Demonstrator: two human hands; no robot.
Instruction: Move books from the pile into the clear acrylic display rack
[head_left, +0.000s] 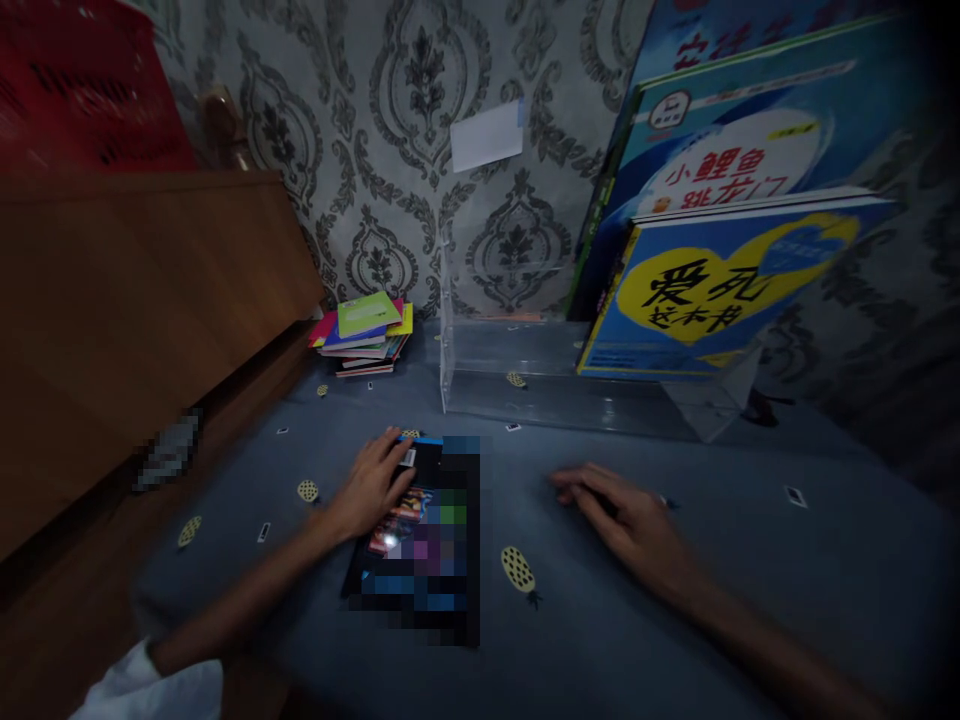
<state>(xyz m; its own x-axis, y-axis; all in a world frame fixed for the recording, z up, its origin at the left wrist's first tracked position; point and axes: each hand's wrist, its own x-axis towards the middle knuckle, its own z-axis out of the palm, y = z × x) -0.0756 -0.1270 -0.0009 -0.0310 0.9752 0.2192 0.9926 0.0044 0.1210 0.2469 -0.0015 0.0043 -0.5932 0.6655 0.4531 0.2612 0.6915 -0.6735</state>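
A dark-covered book (397, 505) lies flat on the blue cloth, its right part blurred by large pixels. Across its upper left edge rests my left hand (377, 482), open, with the fingers spread on the cover. My right hand (626, 515) is to the right of the book, apart from it, low over the cloth. Its fingers are loosely bent with a gap by the thumb, and nothing shows in them. Beyond both hands stands a clear acrylic book rack (495, 395). A blue book with a yellow heart (690, 290) leans in its right side.
Larger picture books (720, 130) stand behind the heart book. A small stack of colourful booklets (365, 330) lies at the back left. A wooden cabinet (150, 300) borders the left side, with a red bag (90, 90) on top. Patterned wallpaper (375, 190) covers the back wall.
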